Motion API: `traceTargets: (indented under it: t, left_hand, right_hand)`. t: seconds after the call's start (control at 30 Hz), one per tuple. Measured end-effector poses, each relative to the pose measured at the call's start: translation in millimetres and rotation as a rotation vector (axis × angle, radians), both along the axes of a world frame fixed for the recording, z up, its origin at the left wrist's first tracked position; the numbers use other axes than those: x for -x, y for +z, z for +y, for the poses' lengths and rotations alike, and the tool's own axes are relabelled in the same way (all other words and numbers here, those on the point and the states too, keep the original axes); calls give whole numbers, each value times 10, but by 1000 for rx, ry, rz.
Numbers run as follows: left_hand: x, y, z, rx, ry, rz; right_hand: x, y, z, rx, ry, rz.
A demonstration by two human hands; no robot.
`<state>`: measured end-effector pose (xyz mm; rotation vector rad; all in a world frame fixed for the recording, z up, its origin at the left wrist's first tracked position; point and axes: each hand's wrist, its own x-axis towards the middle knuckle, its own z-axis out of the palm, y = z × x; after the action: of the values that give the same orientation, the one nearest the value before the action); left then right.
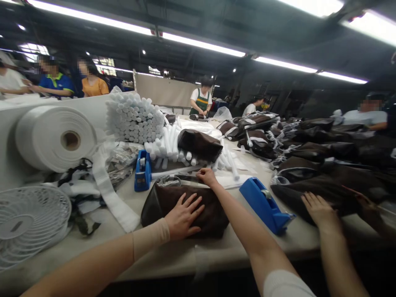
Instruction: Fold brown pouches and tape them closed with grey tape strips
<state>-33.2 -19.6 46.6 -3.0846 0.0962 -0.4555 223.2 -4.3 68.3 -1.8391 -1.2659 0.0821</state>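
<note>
A dark brown bag [213,212] with a black end panel lies on the table in front of me. My left hand [185,215] rests flat on its near side, fingers spread. At the bag's top edge, my right hand [207,176] has its fingers pinched together. What they hold, if anything, is too small to make out. Clear plastic and a pale strip show along the bag's top. Just behind it, a second dark brown bag [200,144] lies on white foam rods [168,142].
Blue tape dispensers stand left [142,171] and right [266,205] of the bag. Leftward are a white roll [46,136], a stack of rods [133,119] and a white fan grille [31,222]. A co-worker's hand [320,209] touches dark bags at right. More people work farther back.
</note>
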Motion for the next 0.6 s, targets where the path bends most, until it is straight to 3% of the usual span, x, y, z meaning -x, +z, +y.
traceTargets:
  t: [0.17,0.4,0.6]
  left_hand:
    - [-4,13,13,52,-2,13]
    - [-25,133,75,205,37,71]
    - [-18,171,75,267,49,62]
  right_hand:
    - [-187,51,-323,-81,22,111]
    - [112,200,-388,-113,248,285]
    - [104,228,-593,-194,212,322]
